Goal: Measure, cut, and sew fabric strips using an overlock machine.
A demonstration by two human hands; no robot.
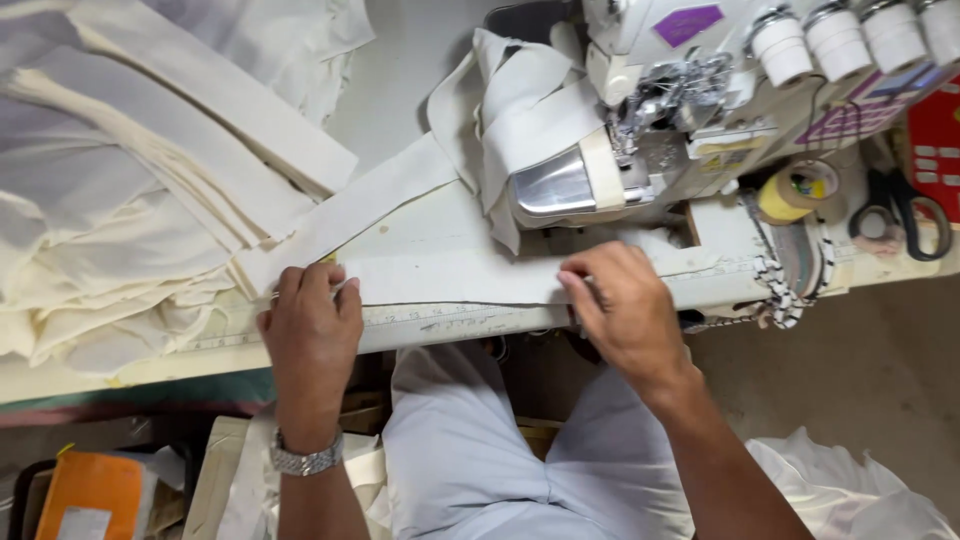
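Beside the sewing machine [650, 120], both hands [310, 330] pin a fabric strip [450, 280].

I take the sewing machine [640, 130] as my mark: the fabric strip [450, 280] lies on the table [420, 60] before it, the cloth pile [130, 180] to its left, the tape roll [795, 190] and scissors [900, 210] to its right.
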